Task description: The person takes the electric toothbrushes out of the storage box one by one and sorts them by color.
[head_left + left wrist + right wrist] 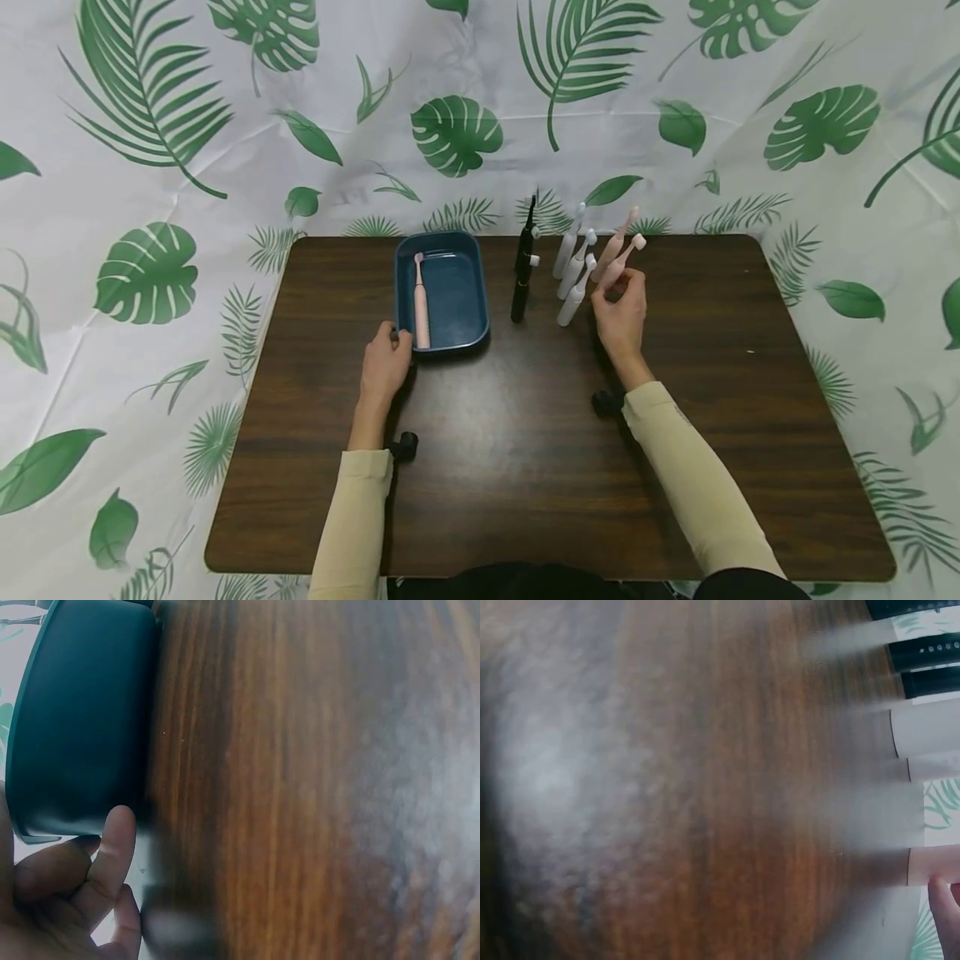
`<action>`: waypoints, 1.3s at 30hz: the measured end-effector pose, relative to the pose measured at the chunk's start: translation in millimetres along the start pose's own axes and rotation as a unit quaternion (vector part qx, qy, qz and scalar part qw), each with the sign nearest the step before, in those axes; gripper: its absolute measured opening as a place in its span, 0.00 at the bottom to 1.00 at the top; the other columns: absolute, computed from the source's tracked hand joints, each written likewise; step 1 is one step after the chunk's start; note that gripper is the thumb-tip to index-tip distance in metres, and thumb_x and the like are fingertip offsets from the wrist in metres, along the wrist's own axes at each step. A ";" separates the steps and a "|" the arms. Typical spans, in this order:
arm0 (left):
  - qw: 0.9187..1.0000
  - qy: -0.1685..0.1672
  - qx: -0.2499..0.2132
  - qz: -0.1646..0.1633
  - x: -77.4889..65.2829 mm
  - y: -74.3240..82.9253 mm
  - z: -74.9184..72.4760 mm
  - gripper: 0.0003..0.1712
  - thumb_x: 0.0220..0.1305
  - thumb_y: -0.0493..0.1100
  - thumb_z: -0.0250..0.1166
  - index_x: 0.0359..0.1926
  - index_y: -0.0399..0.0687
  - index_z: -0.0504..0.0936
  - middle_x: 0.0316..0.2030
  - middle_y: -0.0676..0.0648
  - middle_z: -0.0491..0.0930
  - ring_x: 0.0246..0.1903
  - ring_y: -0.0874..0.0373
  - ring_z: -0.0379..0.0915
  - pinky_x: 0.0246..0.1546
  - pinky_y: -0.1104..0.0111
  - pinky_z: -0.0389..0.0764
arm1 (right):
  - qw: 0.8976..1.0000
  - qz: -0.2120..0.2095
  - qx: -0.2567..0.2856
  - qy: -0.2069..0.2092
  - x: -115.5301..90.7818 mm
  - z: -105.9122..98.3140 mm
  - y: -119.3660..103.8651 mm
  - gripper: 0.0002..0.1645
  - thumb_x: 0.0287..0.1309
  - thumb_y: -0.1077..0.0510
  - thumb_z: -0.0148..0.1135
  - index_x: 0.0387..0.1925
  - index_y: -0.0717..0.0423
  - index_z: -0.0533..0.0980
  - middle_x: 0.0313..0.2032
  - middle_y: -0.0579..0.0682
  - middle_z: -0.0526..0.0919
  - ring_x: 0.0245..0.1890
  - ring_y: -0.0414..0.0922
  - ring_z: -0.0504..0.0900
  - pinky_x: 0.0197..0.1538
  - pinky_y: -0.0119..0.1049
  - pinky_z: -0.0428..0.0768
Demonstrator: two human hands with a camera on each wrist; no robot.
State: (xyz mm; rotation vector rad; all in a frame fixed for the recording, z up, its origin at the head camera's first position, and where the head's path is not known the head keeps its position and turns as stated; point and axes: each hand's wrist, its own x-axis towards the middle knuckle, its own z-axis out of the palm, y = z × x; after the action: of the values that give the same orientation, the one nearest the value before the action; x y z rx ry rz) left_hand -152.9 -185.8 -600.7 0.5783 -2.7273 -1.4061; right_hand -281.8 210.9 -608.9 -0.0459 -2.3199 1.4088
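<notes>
At the near left corner of a blue tray (pixel 459 300), my left hand (pixel 385 365) holds the rim. The left wrist view has its fingers (pixel 118 825) against the tray's dark side wall (pixel 82 720). A pink electric toothbrush (pixel 422 312) lies lengthwise inside the tray, along its left side. To the right, my right hand (pixel 624 321) pinches an upright pink electric toothbrush (pixel 615 268) by its handle. Behind that one stands another pink toothbrush (pixel 609 252). In the right wrist view, a fingertip (pixel 940 894) touches the lower pink handle (pixel 928 862).
Several white electric toothbrushes (pixel 572 305) stand upright just left of my right hand. Black electric toothbrushes (pixel 520 296) stand between them and the tray. Everything is on a brown wooden table (pixel 495 467), with a leaf-patterned sheet (pixel 360 167) behind its far edge.
</notes>
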 end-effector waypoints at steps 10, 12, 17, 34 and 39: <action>1.000 -0.026 0.001 0.007 2.1 9.7 -2.0 0.29 0.77 0.57 0.45 0.66 0.45 0.74 0.32 0.44 0.89 0.31 0.48 0.85 0.35 0.58 0.76 | 1.000 0.001 -0.021 -0.004 2.0 -9.1 -0.6 0.25 0.65 0.62 0.63 0.61 0.60 0.68 0.54 0.61 0.79 0.54 0.56 0.82 0.59 0.54 0.77; 0.999 -0.045 0.008 0.007 2.7 11.4 -3.4 0.30 0.78 0.57 0.44 0.68 0.43 0.72 0.35 0.43 0.89 0.33 0.48 0.85 0.36 0.58 0.76 | 1.000 0.005 -0.025 -0.004 0.9 -11.0 0.2 0.24 0.66 0.61 0.63 0.60 0.59 0.68 0.54 0.60 0.79 0.54 0.56 0.81 0.59 0.52 0.76; 0.997 -0.076 0.017 0.001 0.9 14.2 -5.0 0.29 0.78 0.57 0.43 0.67 0.43 0.70 0.38 0.41 0.88 0.35 0.46 0.85 0.36 0.58 0.76 | 0.999 0.014 -0.029 -0.007 -3.3 -16.7 -1.1 0.25 0.65 0.60 0.64 0.61 0.58 0.69 0.52 0.59 0.78 0.52 0.55 0.79 0.56 0.51 0.74; 0.998 -0.061 0.001 -0.022 -6.3 12.4 -1.6 0.38 0.77 0.56 0.43 0.82 0.48 0.57 0.51 0.34 0.82 0.48 0.40 0.77 0.52 0.48 0.76 | 0.989 0.115 -0.086 -0.047 -35.4 -44.0 -24.4 0.14 0.70 0.48 0.58 0.48 0.54 0.76 0.43 0.55 0.81 0.39 0.54 0.80 0.44 0.48 0.74; 0.998 -0.063 0.003 -0.020 -8.7 12.8 -3.6 0.41 0.77 0.56 0.41 0.86 0.51 0.52 0.64 0.32 0.80 0.58 0.36 0.76 0.66 0.40 0.72 | 0.985 0.087 -0.113 -0.100 -50.7 -44.9 -38.2 0.23 0.67 0.49 0.58 0.17 0.49 0.67 0.17 0.45 0.65 0.20 0.50 0.66 0.29 0.43 0.65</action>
State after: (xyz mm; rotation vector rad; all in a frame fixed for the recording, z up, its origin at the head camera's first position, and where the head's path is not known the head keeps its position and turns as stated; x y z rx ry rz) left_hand -148.2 -179.0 -587.2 0.5660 -2.8334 -1.4921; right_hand -211.9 217.9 -575.6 -0.1849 -2.6916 1.2719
